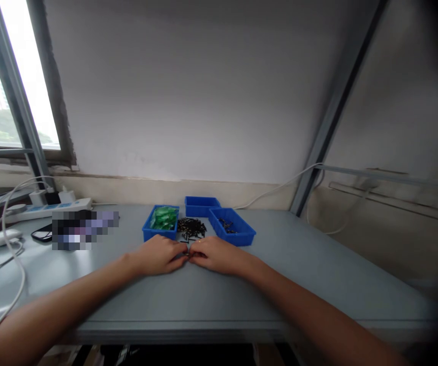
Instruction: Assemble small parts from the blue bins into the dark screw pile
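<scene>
Both of my hands are over the grey, smooth-faced table (pixel 135 300), with their fingertips brought together near the middle. Left hand (pixel 158 255): fingers bent, thumb extended toward the fingertips. Right hand (pixel 216 254): fingers curled in, facing the left. A small dark piece (pixel 188 253) shows where the fingertips meet; too small to identify, and I cannot tell which hand grips it, or how firmly.

Just beyond the fingertips lies a loose heap of small, slender black pieces with some metallic glints (pixel 191 229), resting directly on the table; a few lie apart at its near edge.

Left of the heap: a rectangular blue plastic box (pixel 160 235) holding glossy, crinkled green plastic packets (pixel 164 218). Right of it: a longer blue plastic tray (pixel 240 238), set at an angle, with small dark and silvery pieces (pixel 226 225) on its floor. Behind: a third rectangular blue plastic bin (pixel 202 207), near the matte, pale wall (pixel 188 101).

Far left: a long white power strip (pixel 61 207), with smooth white cable curving down past my left forearm.
</scene>
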Action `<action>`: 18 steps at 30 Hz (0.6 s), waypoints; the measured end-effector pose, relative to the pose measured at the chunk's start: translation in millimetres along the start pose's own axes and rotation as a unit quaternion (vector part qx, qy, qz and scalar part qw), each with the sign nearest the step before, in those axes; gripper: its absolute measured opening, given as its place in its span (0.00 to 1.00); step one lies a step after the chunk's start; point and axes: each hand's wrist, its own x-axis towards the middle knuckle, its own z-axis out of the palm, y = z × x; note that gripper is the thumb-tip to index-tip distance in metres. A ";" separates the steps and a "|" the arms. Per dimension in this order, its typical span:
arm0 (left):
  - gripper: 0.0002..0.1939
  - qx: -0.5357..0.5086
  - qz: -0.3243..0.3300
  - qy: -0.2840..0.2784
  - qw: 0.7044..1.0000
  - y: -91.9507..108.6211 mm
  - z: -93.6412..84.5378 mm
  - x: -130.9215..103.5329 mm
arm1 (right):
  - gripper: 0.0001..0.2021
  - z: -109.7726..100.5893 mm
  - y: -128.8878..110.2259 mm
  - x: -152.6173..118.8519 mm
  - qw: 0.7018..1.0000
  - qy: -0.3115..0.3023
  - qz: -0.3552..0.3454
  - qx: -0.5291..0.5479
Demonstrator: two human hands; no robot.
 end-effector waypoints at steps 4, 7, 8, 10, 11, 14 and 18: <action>0.09 -0.004 -0.002 0.001 1.000 0.3 -0.6 -0.3 | 0.08 -2.4 -1.8 -0.6 1.000 0.002 0.005 0.002; 0.10 -0.004 -0.003 0.000 1.000 0.0 -0.4 -0.4 | 0.07 -3.7 -2.7 -1.1 1.000 0.009 0.006 0.008; 0.11 -0.004 -0.004 -0.002 1.000 -0.2 -0.2 -0.4 | 0.07 -4.0 -3.1 -1.4 1.000 0.010 0.010 0.010; 0.10 -0.007 -0.009 -0.006 1.000 -0.7 0.4 -0.4 | 0.07 -4.9 -4.5 -2.0 1.000 0.010 0.024 0.015; 0.09 -0.009 -0.012 -0.008 1.000 -1.0 0.7 -0.4 | 0.07 -5.5 -5.5 -2.3 0.999 0.011 0.032 0.016; 0.08 -0.007 -0.014 -0.017 1.000 -1.5 1.1 -0.5 | 0.09 -7.6 -8.8 -2.8 0.999 0.021 0.044 0.011; 0.09 0.009 -0.011 -0.024 1.000 -1.3 0.7 -0.2 | 0.09 -9.2 -10.9 -2.5 0.999 0.020 0.039 -0.007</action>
